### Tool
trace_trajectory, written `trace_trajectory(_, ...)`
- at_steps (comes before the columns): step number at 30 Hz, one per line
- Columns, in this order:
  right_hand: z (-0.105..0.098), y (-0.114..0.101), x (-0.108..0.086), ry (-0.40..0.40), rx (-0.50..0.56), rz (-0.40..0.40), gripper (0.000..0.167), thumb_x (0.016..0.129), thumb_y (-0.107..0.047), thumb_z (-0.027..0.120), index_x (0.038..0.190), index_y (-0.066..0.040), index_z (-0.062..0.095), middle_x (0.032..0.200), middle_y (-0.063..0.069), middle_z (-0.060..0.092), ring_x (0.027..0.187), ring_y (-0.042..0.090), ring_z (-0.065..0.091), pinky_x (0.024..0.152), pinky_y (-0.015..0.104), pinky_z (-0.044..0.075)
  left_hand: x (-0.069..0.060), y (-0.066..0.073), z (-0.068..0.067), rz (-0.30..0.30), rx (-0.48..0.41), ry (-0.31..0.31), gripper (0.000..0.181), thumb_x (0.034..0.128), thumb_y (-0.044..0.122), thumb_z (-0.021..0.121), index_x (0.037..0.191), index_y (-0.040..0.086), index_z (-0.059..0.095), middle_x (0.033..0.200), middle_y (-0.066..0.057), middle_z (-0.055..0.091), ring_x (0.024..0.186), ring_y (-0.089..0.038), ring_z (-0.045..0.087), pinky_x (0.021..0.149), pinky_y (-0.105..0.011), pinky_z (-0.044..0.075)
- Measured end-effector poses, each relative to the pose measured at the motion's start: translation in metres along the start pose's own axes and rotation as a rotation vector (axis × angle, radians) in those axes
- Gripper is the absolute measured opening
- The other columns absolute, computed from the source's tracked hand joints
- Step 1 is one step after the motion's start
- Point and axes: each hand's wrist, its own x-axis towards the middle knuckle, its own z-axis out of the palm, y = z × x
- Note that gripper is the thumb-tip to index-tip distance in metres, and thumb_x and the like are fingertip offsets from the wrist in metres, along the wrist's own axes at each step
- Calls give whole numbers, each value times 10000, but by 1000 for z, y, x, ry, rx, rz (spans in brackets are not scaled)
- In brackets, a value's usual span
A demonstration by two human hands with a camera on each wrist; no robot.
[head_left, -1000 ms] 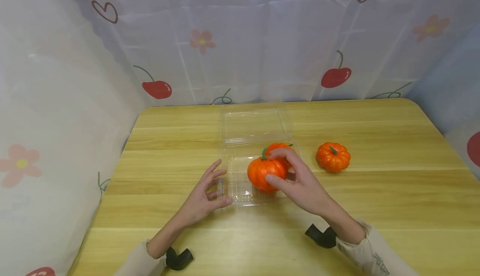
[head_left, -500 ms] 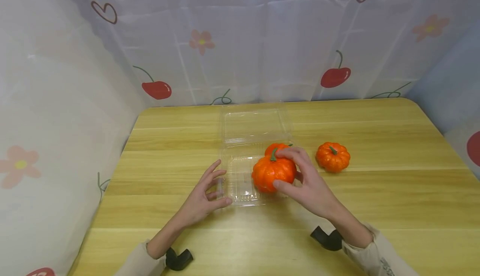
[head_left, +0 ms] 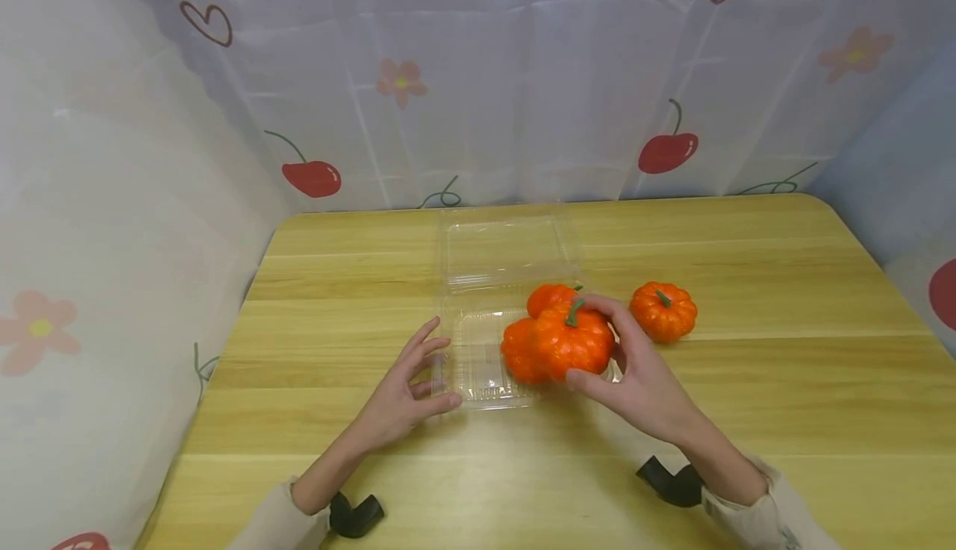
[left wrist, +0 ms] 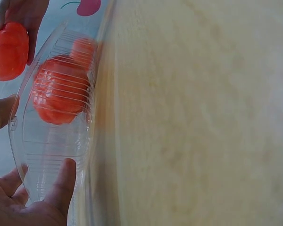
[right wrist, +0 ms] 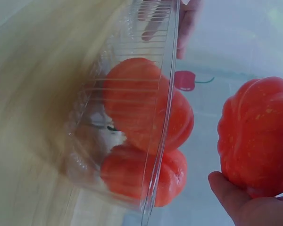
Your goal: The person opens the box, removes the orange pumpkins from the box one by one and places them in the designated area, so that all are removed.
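Observation:
In the head view my right hand point(head_left: 646, 384) grips an orange pumpkin point(head_left: 575, 344) by its right side, thumb low and fingers near the green stem. Both wrist views show this pumpkin point(left wrist: 8, 52) point(right wrist: 257, 136) held clear of the clear plastic container point(head_left: 478, 405). Two other pumpkins sit inside that container, one at the front point(head_left: 521, 352) and one behind it point(head_left: 548, 298). My left hand point(head_left: 396, 405) is at the container's left edge, its fingers spread and lightly bent, some touching the wall in the left wrist view.
The container's lid point(head_left: 508, 247) lies folded back behind it. Another orange pumpkin point(head_left: 663, 313) stands on the wooden table point(head_left: 336, 284) to the right of the container. A printed curtain point(head_left: 485, 102) hangs behind the table.
My right hand has carried its pumpkin to the right, uncovering the front pumpkin in the container. My left hand has stayed in place.

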Motion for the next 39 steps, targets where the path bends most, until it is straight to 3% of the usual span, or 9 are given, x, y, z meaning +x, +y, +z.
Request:
trace_trajectory(11, -20, 5, -14, 48, -53, -30, 723, 815, 86, 733, 1438, -62, 399, 1437, 22, 321, 1224, 190, 420, 987, 145, 407, 0, -1, -1, 42, 18, -11, 715, 866, 116, 767, 1468, 20, 393, 1640, 24, 92, 1388, -462, 286, 1030, -597, 391)
trace_trajectory(21, -47, 13, -24, 130, 4, -83, 746, 774, 231, 664, 1426, 32, 360, 1431, 165, 356, 1215, 213, 428, 948, 150, 446, 1, 1, 2, 26, 10, 15, 738, 829, 133, 813, 1445, 26, 422, 1637, -24, 103, 1376, -457, 318, 1038, -592, 382)
trace_trajectory(31, -77, 28, -37, 283, -137, -1, 731, 766, 171, 740, 1409, 2, 435, 1378, 76, 456, 1184, 175, 450, 939, 123, 401, 2, 0, 2, -4, 14, 17, 750, 824, 148, 821, 1448, 37, 420, 1637, 0, 105, 1380, -455, 310, 1040, -598, 374)
trace_trajectory(39, -101, 41, -43, 350, -208, 57, 727, 798, 149, 727, 1417, -45, 398, 1345, 15, 437, 1152, 115, 436, 895, 69, 416, 2, 1, 2, -4, 2, 21, 741, 803, 136, 837, 1425, 27, 450, 1636, 0, 113, 1367, -432, 344, 1042, -567, 388)
